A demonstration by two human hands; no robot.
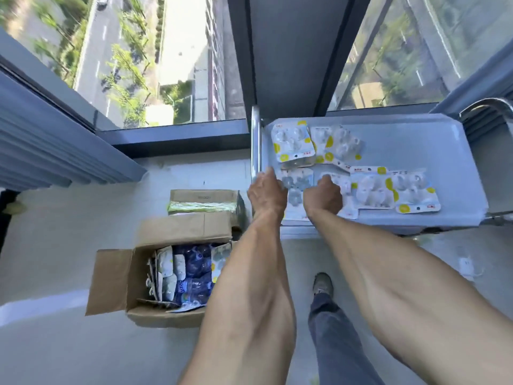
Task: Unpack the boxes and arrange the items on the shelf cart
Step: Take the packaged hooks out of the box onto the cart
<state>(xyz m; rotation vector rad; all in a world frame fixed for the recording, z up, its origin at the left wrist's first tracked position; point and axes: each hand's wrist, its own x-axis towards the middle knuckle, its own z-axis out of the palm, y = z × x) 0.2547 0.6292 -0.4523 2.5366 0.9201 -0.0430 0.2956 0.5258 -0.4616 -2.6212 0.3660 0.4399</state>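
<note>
Both hands at the cart [458, 151] top shelf's near-left corner, apart. Left hand [267, 191] and right hand [323, 194] each seem curled on a pack [298, 187]; blur hides the fingers. Best to lay it flat, butted against the near-edge row, not overlapping. Long axis runs near-to-far, like its neighbours. Box [155, 276] on the floor, left of the cart, holds more.

The shelf cart [444, 140] stands against the window [138, 59], blister packs [376, 190] spread over the left and middle of its top shelf. On the floor [55, 232] left of the cart sit two open boxes [155, 273], one behind the other.
</note>
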